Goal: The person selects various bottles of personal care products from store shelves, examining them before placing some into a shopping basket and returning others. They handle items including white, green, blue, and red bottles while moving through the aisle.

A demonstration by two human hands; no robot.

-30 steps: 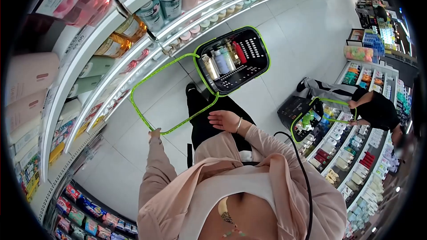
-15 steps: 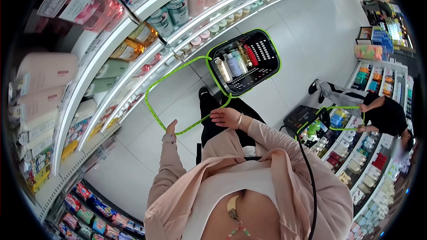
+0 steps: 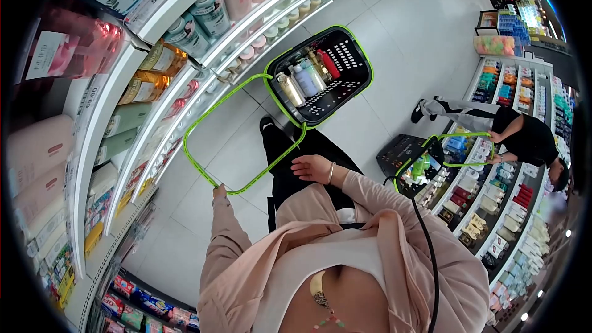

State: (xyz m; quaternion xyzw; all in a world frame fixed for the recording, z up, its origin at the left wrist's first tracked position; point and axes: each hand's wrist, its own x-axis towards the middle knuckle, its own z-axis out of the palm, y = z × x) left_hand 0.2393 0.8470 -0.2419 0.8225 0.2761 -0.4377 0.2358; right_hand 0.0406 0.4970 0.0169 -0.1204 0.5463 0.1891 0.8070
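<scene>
A black shopping basket point(image 3: 345, 86) with a lime-green rim stands on the floor ahead of me, several bottles point(image 3: 302, 83) lying inside it. Its long green handle point(image 3: 200, 169) reaches back toward me. At the handle's near corner, my left hand point(image 3: 219, 193) is closed round the bar, its fingers partly hidden by its own back. My right hand point(image 3: 312, 168) is held in front of my body, fingers stretched out and holding nothing, a little to the right of the handle. A bracelet point(image 3: 332, 171) circles that wrist.
To the left, a white shelf point(image 3: 117, 142) carries bottles, with pink bottles point(image 3: 40, 160) close by. On the right a person in black point(image 3: 524, 135) holds another basket point(image 3: 404, 154) by its green handle, beside stocked shelves point(image 3: 493, 234). Packaged goods point(image 3: 145, 302) fill a lower-left shelf.
My left hand has moved left and closed on the handle's corner. The basket and handle appear further left in view as my viewpoint shifts. My right hand stays open.
</scene>
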